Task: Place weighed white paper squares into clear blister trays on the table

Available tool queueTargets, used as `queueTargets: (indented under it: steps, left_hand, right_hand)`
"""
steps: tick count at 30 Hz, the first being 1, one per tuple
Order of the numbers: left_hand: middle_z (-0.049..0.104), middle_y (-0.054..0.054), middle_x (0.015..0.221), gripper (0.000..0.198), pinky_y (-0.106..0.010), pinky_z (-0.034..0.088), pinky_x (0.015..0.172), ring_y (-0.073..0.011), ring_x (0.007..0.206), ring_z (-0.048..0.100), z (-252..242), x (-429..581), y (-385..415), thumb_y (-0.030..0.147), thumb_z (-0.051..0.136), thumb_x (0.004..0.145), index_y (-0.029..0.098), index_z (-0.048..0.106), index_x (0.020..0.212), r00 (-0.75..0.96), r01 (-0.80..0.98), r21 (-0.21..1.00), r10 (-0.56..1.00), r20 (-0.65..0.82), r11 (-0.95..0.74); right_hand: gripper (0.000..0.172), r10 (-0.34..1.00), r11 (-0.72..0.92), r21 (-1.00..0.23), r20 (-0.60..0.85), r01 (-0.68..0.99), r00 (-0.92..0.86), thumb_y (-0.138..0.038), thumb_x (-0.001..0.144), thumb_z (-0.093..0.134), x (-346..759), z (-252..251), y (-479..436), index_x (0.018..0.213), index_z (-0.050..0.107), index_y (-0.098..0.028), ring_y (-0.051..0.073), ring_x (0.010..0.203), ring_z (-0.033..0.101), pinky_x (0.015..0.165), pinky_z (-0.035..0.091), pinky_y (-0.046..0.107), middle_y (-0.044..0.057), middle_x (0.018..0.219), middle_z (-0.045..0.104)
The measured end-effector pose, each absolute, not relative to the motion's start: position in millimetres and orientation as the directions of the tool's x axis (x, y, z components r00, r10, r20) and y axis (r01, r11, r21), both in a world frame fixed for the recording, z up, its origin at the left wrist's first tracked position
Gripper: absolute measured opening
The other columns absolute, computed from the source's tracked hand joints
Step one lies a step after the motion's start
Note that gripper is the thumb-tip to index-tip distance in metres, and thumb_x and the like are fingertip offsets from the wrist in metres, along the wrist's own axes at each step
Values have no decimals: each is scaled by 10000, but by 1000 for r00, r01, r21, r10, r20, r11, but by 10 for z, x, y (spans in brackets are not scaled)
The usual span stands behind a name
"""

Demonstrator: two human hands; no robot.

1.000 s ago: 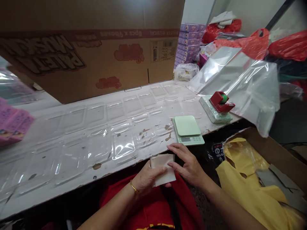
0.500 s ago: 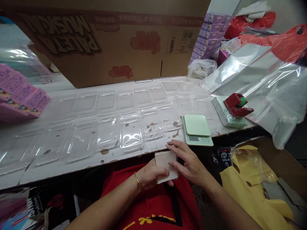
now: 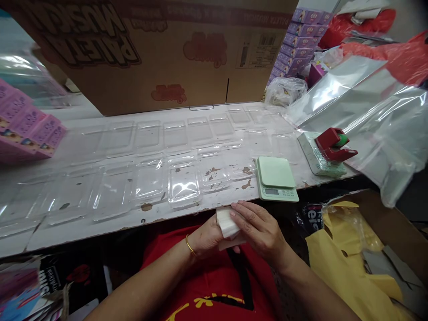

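Note:
Both my hands meet just below the table's front edge, over my red shirt. My left hand [image 3: 207, 236] grips a small stack of white cards [image 3: 227, 221] from below. My right hand [image 3: 257, 227] lies over the stack with its fingers curled on its top and side. Rows of clear plastic trays [image 3: 183, 185] cover the white table [image 3: 83, 225] in front of the hands. A pale green digital scale [image 3: 276, 178] stands on the table right beside my right hand.
A big cardboard box [image 3: 150, 53] stands along the back of the table. Pink boxes [image 3: 23, 131] sit at the left, purple boxes [image 3: 297, 40] at the back right. A red tape dispenser [image 3: 334, 145] rests by clear plastic bags [image 3: 364, 111]. A yellow bag [image 3: 351, 263] fills a carton at lower right.
The white stack has been turned in my hands, so less of its flat face shows and my right fingers cover more of it. The view has shifted slightly left and down.

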State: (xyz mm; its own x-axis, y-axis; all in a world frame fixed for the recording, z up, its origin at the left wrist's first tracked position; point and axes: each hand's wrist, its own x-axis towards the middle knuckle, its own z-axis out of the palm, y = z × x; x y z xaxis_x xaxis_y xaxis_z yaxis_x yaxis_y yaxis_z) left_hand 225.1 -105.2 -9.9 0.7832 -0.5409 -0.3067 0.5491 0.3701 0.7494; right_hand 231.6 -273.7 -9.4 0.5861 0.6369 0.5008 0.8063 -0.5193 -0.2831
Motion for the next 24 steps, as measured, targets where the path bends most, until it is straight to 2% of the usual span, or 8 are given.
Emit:
queueTargets:
  steps: [2, 5, 9, 14, 18, 24]
  left_hand:
    - [535, 2, 652, 157, -233, 455, 486, -132, 609, 513, -77, 2234, -1050, 38, 532, 634, 139, 585, 742, 784, 555, 732, -542, -301, 395]
    - [519, 14, 650, 224, -219, 449, 490, -118, 609, 502, -59, 2212, -1039, 3, 514, 625, 139, 577, 791, 782, 582, 685, -531, -326, 437]
    - [553, -9, 705, 328, -241, 474, 494, -147, 651, 534, -61, 2205, -1016, -15, 546, 584, 139, 578, 872, 761, 627, 640, -528, -378, 444]
    - [575, -29, 717, 375, -270, 485, 495, -168, 633, 556, -86, 2206, -1004, -3, 570, 570, 130, 577, 921, 762, 617, 660, -534, -365, 429]
    - [562, -15, 739, 368, -251, 471, 498, -165, 669, 541, -98, 2209, -1021, 21, 547, 609, 144, 576, 955, 772, 590, 679, -549, -319, 436]
    - [571, -27, 748, 384, -247, 480, 487, -165, 671, 549, -133, 2210, -1042, 45, 596, 595, 150, 588, 964, 739, 644, 645, -553, -385, 412]
  right_hand:
    - [441, 645, -527, -250, 504, 812, 574, -205, 864, 454, 2305, -89, -2737, 1299, 394, -166, 239, 1223, 380, 974, 402, 445, 99, 1291, 467]
    - [443, 658, -537, -202, 507, 819, 557, -260, 875, 441, 2287, -89, -2739, 1305, 387, -167, 243, 1231, 369, 981, 393, 450, 95, 1305, 450]
    - [438, 672, -534, -168, 510, 829, 537, -276, 872, 450, 2271, -82, -2742, 1296, 404, -173, 242, 1233, 367, 987, 388, 438, 94, 1310, 443]
    - [414, 678, -549, -162, 487, 820, 550, -230, 864, 465, 2261, -66, -2730, 1272, 435, -170, 238, 1225, 376, 986, 386, 437, 97, 1301, 455]
    - [373, 643, -555, -175, 529, 813, 553, -205, 867, 453, 2255, -77, -2718, 1237, 473, -160, 229, 1213, 391, 974, 397, 427, 98, 1290, 469]
    - [335, 646, -536, -107, 586, 837, 489, -251, 875, 439, 2253, -117, -2730, 1186, 520, -160, 218, 1158, 453, 940, 429, 407, 99, 1217, 539]
